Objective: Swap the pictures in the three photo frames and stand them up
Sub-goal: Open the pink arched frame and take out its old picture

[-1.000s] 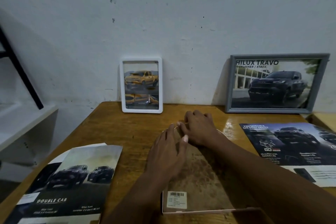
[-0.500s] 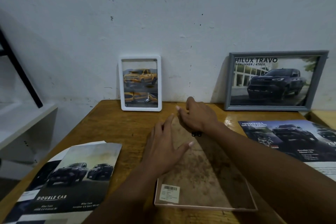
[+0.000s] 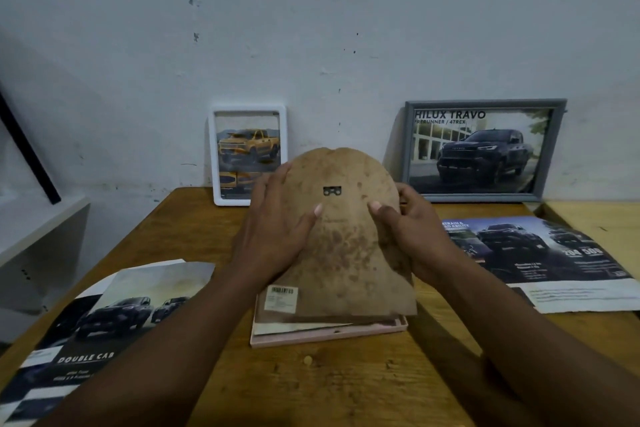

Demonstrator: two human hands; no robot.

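Brown stained backing board [image 3: 346,239], gripped at both edges by left hand [image 3: 277,236] and right hand [image 3: 419,239], may flex and crack above the lower-centre pink frame [image 3: 329,336].

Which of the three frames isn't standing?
The pink frame, flat on the table under the brown backing board; the white frame and grey frame stand against the wall.

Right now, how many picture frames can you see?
3: white frame leaning on the wall, left; grey frame leaning on the wall, right; pink frame flat on the table under the board.
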